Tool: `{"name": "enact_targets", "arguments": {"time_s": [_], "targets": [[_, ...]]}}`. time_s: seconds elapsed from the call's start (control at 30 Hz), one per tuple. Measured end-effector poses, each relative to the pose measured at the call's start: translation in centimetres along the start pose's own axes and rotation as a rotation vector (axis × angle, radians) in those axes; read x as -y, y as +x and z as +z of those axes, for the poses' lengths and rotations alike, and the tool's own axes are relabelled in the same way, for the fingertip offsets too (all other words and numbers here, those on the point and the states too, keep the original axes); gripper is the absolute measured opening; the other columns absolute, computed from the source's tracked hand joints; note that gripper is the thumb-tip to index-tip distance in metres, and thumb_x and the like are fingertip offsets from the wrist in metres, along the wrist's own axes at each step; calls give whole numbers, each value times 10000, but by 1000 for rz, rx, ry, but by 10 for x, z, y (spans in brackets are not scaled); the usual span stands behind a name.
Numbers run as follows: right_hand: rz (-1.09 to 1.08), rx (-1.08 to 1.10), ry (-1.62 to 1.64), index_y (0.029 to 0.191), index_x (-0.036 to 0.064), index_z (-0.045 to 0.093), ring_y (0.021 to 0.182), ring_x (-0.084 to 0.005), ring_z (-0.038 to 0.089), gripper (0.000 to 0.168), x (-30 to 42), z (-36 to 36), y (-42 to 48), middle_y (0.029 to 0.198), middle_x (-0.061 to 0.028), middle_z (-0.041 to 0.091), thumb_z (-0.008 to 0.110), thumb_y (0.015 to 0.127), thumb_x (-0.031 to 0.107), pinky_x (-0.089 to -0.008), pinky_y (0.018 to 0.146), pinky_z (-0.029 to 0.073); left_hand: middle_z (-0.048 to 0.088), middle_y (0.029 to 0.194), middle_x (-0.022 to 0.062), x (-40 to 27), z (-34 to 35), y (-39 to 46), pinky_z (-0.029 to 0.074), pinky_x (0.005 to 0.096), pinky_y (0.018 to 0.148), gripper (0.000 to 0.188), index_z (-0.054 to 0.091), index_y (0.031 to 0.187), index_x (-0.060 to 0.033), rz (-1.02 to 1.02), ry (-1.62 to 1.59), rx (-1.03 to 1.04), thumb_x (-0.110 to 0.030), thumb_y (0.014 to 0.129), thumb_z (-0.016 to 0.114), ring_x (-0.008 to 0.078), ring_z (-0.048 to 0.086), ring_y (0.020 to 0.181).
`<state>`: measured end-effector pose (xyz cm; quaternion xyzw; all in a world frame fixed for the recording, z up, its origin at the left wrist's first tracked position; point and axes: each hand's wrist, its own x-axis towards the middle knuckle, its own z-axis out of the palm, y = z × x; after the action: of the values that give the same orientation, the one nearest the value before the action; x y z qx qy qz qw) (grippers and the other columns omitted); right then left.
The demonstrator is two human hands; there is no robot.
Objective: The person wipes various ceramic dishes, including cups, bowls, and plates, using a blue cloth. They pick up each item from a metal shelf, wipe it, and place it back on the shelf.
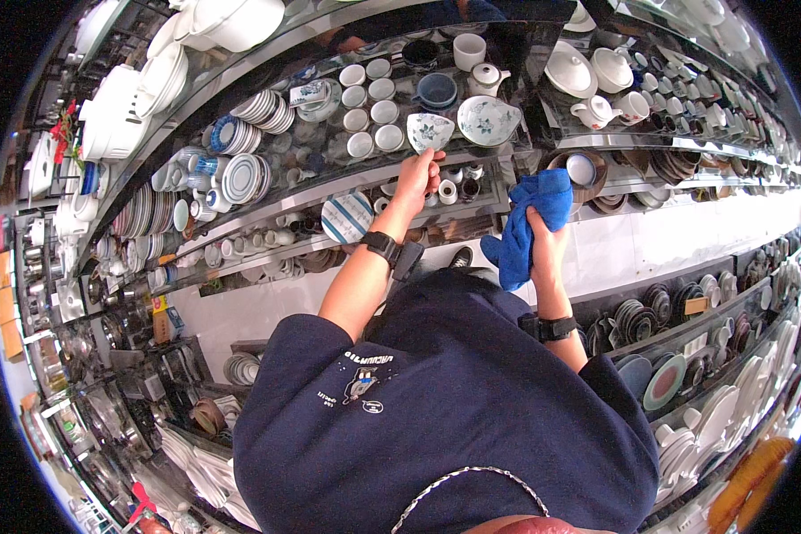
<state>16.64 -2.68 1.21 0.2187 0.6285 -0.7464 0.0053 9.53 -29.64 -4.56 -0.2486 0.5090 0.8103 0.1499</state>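
Observation:
My left hand (419,177) reaches over the front edge of a glass shelf, its fingers at the near rim of a small patterned ceramic dish (430,131). Whether the dish is gripped or only touched cannot be told. A bunched blue cloth (539,210) is in my right hand (549,243), held in front of the shelf. To the right of the small dish lies a larger leaf-patterned dish (488,121). Blue stacked bowls (436,91) and a lidded white teapot (487,79) stand behind. Rows of small white cups (384,112) are on the left.
Stacked plates (245,179) and striped bowls fill the shelf's left part. A blue-striped plate (348,217) stands on the lower shelf. White lidded tureens (571,71) are at the upper right. More crockery shelves (694,334) stand behind me, across the pale floor (614,250).

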Motion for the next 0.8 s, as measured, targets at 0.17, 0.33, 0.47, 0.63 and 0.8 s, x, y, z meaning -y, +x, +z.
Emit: {"name": "enact_targets", "arguments": {"time_s": [0.17, 0.33, 0.47, 0.63, 0.8], "targets": [[13, -2, 13, 1154, -27, 688, 920, -173, 676, 335, 0, 3, 0, 1046, -90, 724, 754, 873, 142, -327, 866, 526, 415, 646, -68, 6, 2, -9, 323, 270, 477, 504, 621, 1141, -15, 79, 68, -10, -501, 1052, 518, 83, 431, 506], [37, -8, -6, 1214, -21, 663, 955, -174, 671, 366, -6, -3, 5, 1090, -94, 715, 742, 889, 129, -330, 883, 527, 447, 627, -55, 15, 23, -15, 313, 263, 426, 569, 623, 1019, -22, 61, 177, 74, -574, 1042, 487, 84, 449, 455], [36, -11, -16, 1218, -17, 662, 953, -175, 673, 362, 6, 1, -1, 1092, -94, 715, 740, 898, 133, -328, 881, 530, 480, 616, -39, 10, 57, -4, 367, 274, 419, 605, 606, 963, -36, 4, 167, 133, -617, 1037, 449, 113, 507, 454], [83, 54, 77, 1222, -20, 657, 923, -177, 678, 343, 20, 1, -7, 1072, -86, 714, 724, 907, 98, -334, 873, 539, 516, 613, -25, 6, 88, 20, 402, 285, 435, 620, 604, 985, -36, -78, 171, 92, -622, 1045, 410, 125, 526, 461], [64, -12, 59, 1236, -17, 648, 937, -180, 671, 343, 10, -11, -4, 1085, -83, 703, 714, 914, 78, -338, 884, 536, 558, 626, -10, 9, 91, 32, 431, 296, 441, 586, 613, 957, -28, -63, 176, 86, -568, 1062, 410, 126, 557, 479]]}}
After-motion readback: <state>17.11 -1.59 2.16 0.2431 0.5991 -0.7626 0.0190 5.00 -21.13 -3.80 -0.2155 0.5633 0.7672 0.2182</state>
